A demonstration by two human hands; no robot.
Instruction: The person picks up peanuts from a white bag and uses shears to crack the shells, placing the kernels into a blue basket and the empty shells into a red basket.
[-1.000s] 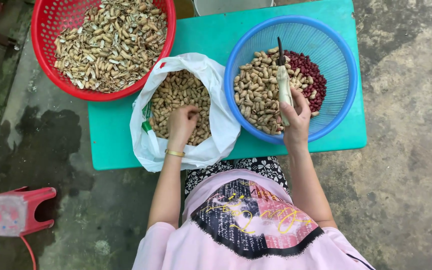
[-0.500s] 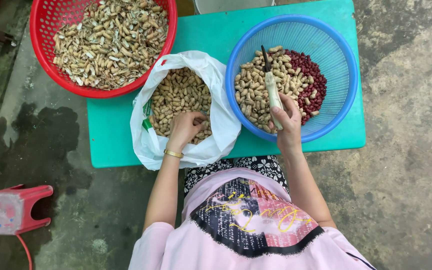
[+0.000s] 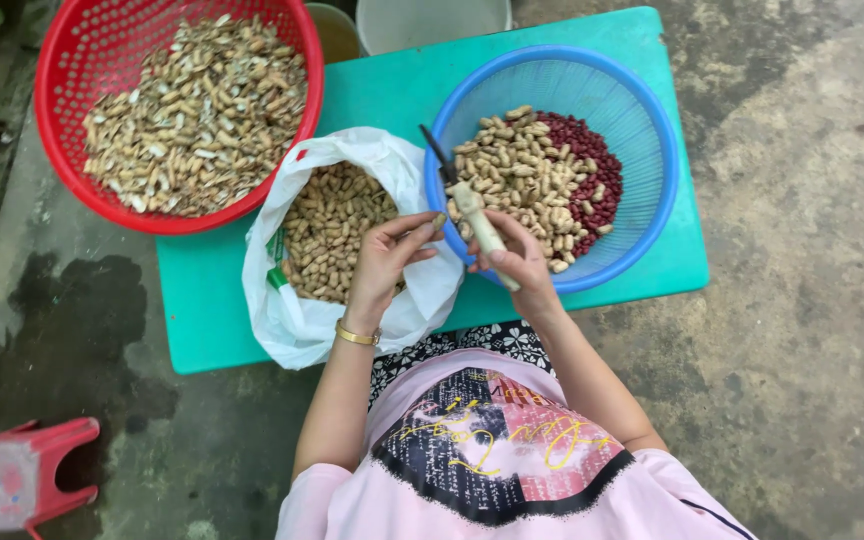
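Left hand [image 3: 382, 262] now raised toward knife [image 3: 472, 208]

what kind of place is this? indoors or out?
Probably outdoors, a home yard or street-side spot: bare, stained concrete ground, a low green table with a red basket of peanut shells, and a small red plastic stool. No walls show.

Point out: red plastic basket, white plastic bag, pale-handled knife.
red plastic basket [image 3: 72, 60], head view, bare inner wall.
white plastic bag [image 3: 297, 330], head view, lower side.
pale-handled knife [image 3: 476, 213], head view, handle above right hand.
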